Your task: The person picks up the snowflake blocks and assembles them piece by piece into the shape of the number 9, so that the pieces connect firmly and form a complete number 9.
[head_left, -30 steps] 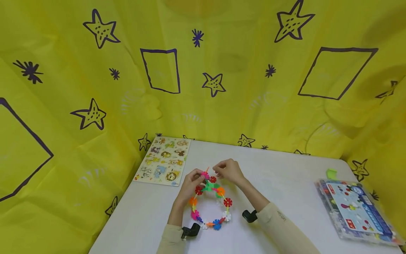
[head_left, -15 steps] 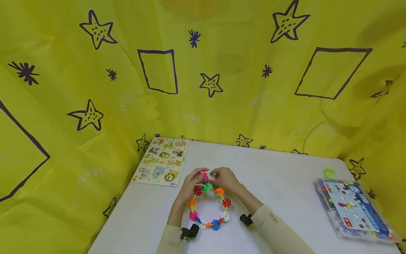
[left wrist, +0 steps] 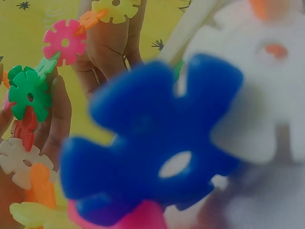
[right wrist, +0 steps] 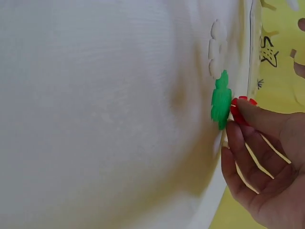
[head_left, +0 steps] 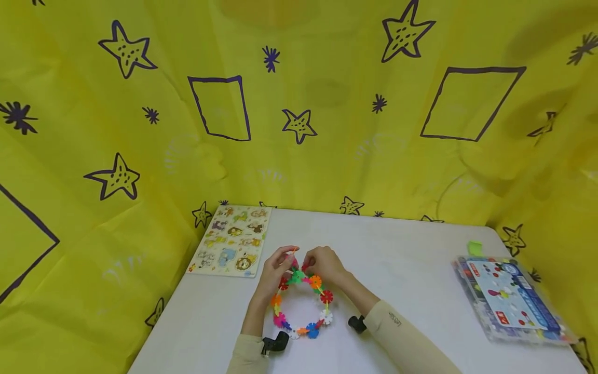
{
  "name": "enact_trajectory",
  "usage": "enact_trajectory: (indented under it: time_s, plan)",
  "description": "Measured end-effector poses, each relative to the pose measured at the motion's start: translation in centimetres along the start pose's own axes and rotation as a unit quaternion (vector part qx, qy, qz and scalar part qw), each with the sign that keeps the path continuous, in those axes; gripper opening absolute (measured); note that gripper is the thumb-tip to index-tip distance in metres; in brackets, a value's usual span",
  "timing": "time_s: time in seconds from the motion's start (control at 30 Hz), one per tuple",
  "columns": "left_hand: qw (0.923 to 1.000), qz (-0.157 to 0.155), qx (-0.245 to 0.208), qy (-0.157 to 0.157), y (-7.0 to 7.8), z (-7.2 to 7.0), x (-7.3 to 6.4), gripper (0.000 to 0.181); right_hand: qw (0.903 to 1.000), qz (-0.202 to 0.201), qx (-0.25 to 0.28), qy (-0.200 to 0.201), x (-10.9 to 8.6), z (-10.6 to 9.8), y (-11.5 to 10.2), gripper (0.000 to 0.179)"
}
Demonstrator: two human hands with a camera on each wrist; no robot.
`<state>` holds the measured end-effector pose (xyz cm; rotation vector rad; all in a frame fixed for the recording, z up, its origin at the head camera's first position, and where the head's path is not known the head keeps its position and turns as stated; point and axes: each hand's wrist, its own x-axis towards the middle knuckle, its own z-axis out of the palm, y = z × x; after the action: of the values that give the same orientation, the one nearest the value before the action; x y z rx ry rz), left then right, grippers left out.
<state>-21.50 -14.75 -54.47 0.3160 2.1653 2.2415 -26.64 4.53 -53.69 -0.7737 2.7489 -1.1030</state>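
Observation:
A ring of linked, notched plastic discs (head_left: 327,297) in many colours lies before me on the white table. At its far side my left hand (head_left: 272,274) holds a pink disc (head_left: 290,261) joined to the chain. My right hand (head_left: 324,264), close beside it, pinches a red disc (right wrist: 237,113) between thumb and forefinger, seen in the right wrist view. Next to those fingertips are a green disc (right wrist: 220,101) and a white disc (right wrist: 217,47). A large blurred blue disc (left wrist: 136,126) fills much of the left wrist view, partly covering the hands behind it.
An animal picture board (head_left: 231,241) lies at the back left. To the right is a clear plastic case (head_left: 514,296) with a printed sheet, and a light green piece (head_left: 475,248) sits behind it. A yellow patterned curtain (head_left: 327,171) hangs beyond the table's far edge.
My right hand has come down and closer to the left hand, and its fingers have taken hold of the red disc. The left hand keeps its hold. The head view has shifted slightly.

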Motion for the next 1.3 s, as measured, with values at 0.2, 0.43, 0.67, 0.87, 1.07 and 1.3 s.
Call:
enact_trajectory:
  time_s: [0.2,0.43,0.67,0.87,1.07,1.3]
  plan:
    - [1.0,0.001,-0.006,0.006,0.0,-0.1,-0.3,0.036,0.9955,-0.001,0.071,0.063,-0.2,-0.7,-0.2,0.008]
    - [0.9992,0.006,-0.023,0.032,0.2,0.0,-0.1,0.038,0.9707,0.004,0.189,0.149,0.0,-2.6,-1.9,0.009]
    - [0.9989,-0.01,-0.023,0.04,0.2,-0.1,0.0,0.035,0.9485,0.009,0.283,0.143,-0.2,-3.7,-3.2,0.01]
    - [0.9993,-0.011,-0.025,0.025,0.1,-0.2,0.0,0.036,0.9456,0.02,0.296,0.132,-0.2,-3.8,-3.8,0.01]
    - [0.9995,-0.016,-0.027,0.006,0.0,-0.2,0.0,0.043,0.9417,0.026,0.306,0.137,-0.3,-3.9,-4.0,0.009]
    - [0.9996,-0.008,-0.025,-0.011,-0.1,-0.1,-0.1,0.043,0.9447,0.03,0.302,0.125,-0.3,-4.0,-4.0,0.008]
